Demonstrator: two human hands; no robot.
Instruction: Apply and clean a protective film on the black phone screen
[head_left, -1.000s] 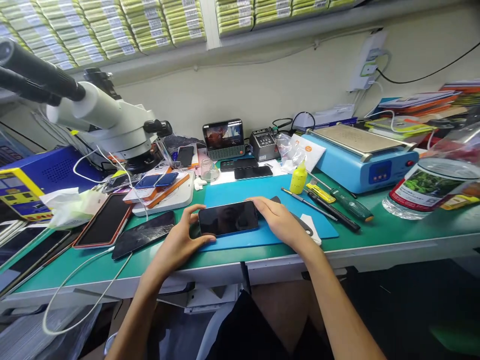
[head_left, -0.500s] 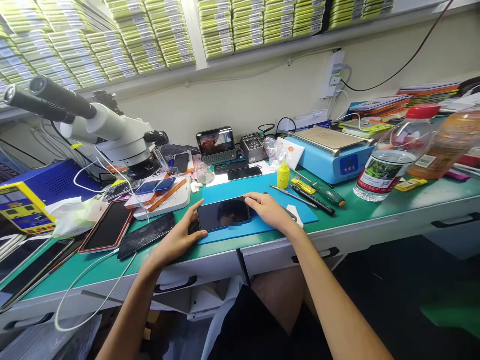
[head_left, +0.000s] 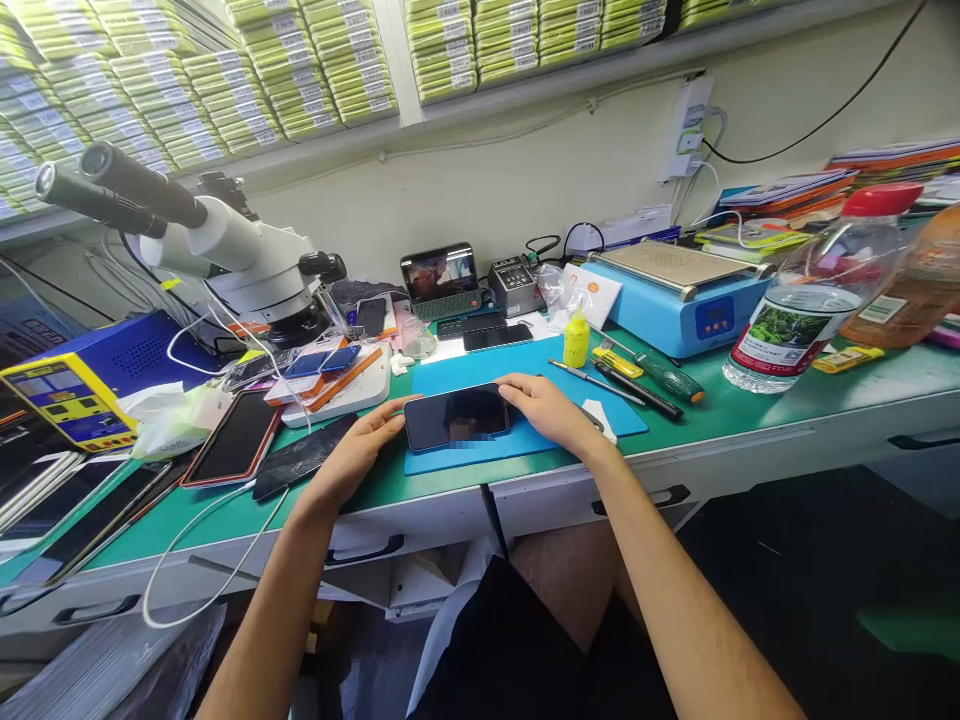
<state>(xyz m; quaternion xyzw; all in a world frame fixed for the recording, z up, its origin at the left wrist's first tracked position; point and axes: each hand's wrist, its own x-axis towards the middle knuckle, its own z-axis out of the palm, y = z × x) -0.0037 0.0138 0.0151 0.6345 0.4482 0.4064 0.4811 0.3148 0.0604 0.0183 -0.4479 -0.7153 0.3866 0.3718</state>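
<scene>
A dark-screened smartphone lies level, screen up, over the blue mat; whether it rests on the mat or is lifted slightly, I cannot tell. My left hand grips its left end, the fingertips at the upper left corner. At the opposite end, my right hand pinches the upper right corner, thumb along the edge. Beneath my right wrist is a small white piece, partly hidden. A cracked-looking dark phone lies just left of my left hand.
Behind the mat stand a yellow bottle, a screwdriver and a blue heating plate. A water bottle is at the right. A microscope rises at the left, and a white cable hangs over the table edge.
My left hand's thumb and fingers, spread apart before, have drawn together at the phone's left end. The right hand keeps its grip. The whole view has shifted slightly.
</scene>
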